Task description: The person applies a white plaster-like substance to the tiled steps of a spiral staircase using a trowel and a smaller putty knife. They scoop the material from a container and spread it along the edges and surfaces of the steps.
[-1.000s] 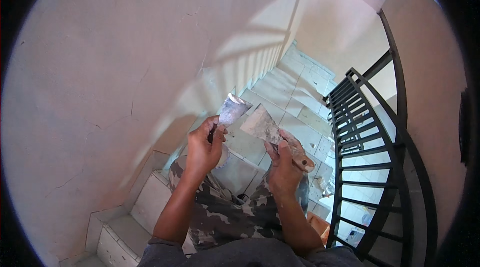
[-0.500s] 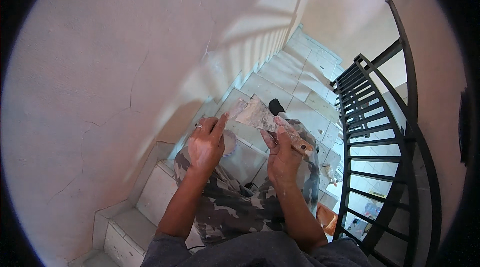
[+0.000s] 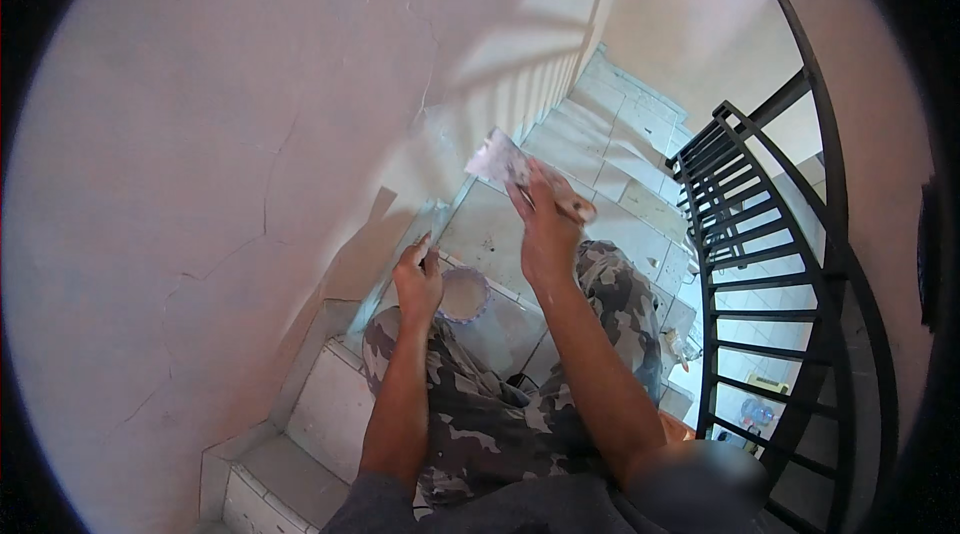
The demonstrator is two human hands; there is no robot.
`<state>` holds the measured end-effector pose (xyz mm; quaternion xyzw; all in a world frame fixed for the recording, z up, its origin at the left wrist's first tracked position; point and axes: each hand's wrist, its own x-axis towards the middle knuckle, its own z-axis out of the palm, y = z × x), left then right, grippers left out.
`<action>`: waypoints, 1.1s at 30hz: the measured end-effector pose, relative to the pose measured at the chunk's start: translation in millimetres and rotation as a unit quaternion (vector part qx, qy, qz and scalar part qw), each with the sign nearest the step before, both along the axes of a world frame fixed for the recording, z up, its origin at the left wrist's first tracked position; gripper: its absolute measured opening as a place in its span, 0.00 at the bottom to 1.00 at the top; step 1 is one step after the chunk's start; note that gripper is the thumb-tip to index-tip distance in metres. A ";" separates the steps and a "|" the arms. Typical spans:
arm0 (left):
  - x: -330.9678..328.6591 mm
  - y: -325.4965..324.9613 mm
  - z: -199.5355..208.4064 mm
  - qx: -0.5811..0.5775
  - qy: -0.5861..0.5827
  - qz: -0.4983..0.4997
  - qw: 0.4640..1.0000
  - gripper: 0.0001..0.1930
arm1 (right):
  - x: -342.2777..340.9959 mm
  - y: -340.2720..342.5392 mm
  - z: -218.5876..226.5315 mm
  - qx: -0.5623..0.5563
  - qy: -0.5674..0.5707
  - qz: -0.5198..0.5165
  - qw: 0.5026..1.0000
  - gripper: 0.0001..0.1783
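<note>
My right hand [image 3: 550, 244] grips a putty knife [image 3: 498, 158] with a worn wooden handle. Its broad blade, smeared with pale filler, points up and left toward the wall, apart from it. My left hand [image 3: 418, 279] is beside the wall's foot, index finger and thumb apart and the other fingers partly curled; I see nothing held in it. Just right of that hand a round tub [image 3: 465, 294] with a scalloped rim and pale contents rests on the tiled step, between my knees in camouflage trousers [image 3: 480, 434].
A pinkish wall [image 3: 200, 184] with long branching cracks rises on the left. Tiled stairs [image 3: 570, 149] lead away ahead. Along the right runs a black metal railing [image 3: 765, 289], with a lower tiled floor and a plastic bottle [image 3: 757, 412] seen through it.
My right hand has moved up and forward with the putty knife, away from my left hand. The left hand has dropped slightly right and curled, uncovering the tub.
</note>
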<state>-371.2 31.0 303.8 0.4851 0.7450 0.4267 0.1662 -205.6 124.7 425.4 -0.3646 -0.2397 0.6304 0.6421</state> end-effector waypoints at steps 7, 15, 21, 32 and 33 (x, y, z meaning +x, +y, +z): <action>-4.9 6.2 -27.7 -0.091 -0.108 -0.041 0.989 0.15 | -58.8 65.9 -32.4 0.077 -0.236 -0.050 0.967 0.21; -6.2 5.8 -33.0 -0.103 -0.134 -0.044 0.985 0.16 | -96.7 77.9 -11.1 0.129 -0.307 -0.099 0.938 0.14; -2.7 7.8 -14.8 -0.123 -0.130 -0.043 0.983 0.14 | -125.3 76.4 -14.2 0.173 -0.292 -0.114 0.934 0.13; -11.2 5.8 -74.4 -0.083 -0.054 -0.120 0.988 0.14 | -172.8 46.7 -11.0 0.285 -0.478 -0.179 0.811 0.21; -19.8 4.6 -87.0 -0.079 -0.084 -0.108 0.988 0.15 | -174.7 35.4 -9.7 0.302 -0.456 -0.172 0.819 0.21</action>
